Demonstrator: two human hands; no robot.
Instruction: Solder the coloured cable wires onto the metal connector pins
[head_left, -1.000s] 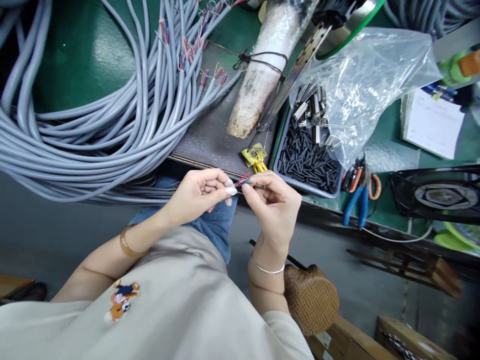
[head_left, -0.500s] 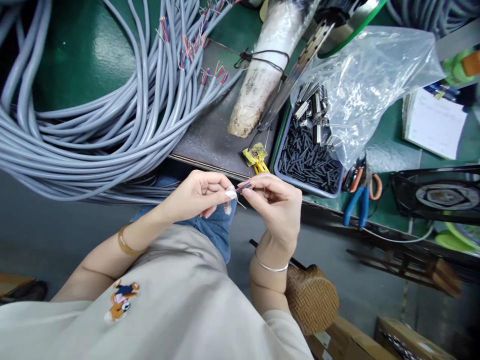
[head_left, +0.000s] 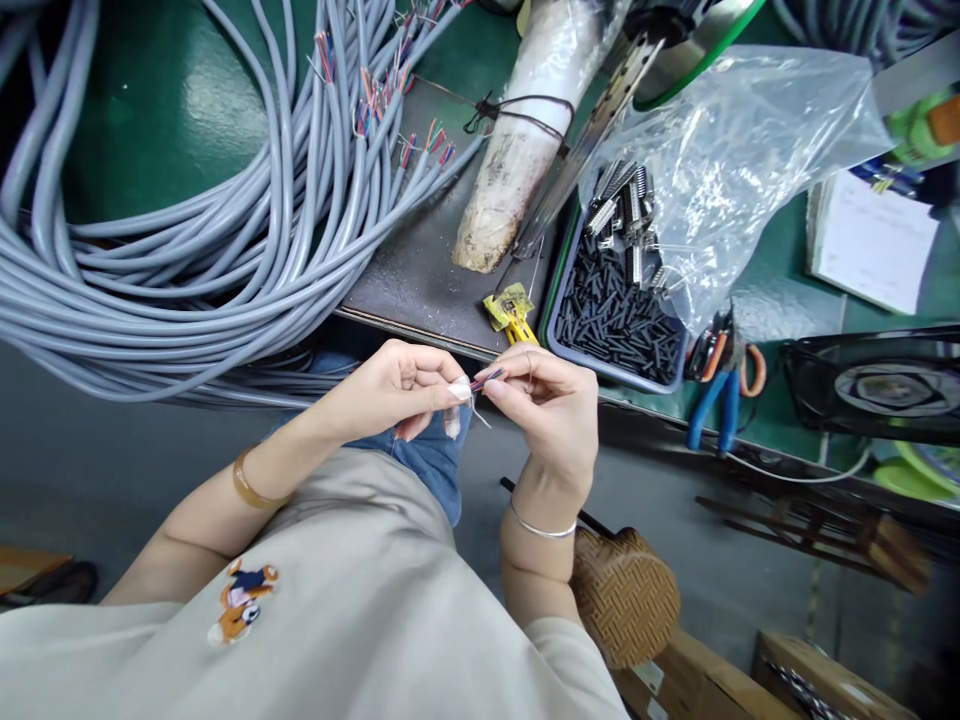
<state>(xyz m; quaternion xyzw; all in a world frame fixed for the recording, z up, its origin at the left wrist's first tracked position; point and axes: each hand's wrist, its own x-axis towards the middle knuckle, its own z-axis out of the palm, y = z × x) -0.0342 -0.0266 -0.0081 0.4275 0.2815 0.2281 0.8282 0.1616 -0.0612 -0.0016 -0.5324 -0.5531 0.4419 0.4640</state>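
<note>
My left hand [head_left: 394, 388] and my right hand [head_left: 551, 410] meet just below the bench edge, over my lap. Both pinch a small bunch of thin coloured wires [head_left: 486, 379] that sticks out between the fingertips. The left fingers are curled, thumb and forefinger pressed on the wire end. The right thumb and forefinger hold the bunch from the other side. A thin pale strand hangs down beside the left fingertips. A large coil of grey cables [head_left: 187, 260] with stripped coloured ends lies on the green bench to the left.
A blue tray [head_left: 615, 310] of black tube pieces and metal connectors sits under a clear plastic bag [head_left: 735, 150]. A yellow tool [head_left: 514, 315] lies at the bench edge. Blue and orange pliers [head_left: 720, 385] lie to the right. A woven stool [head_left: 622, 595] stands below my right wrist.
Both hands have sunk slightly and closed nearer together. The coloured wire ends show shorter between the fingertips than one second ago.
</note>
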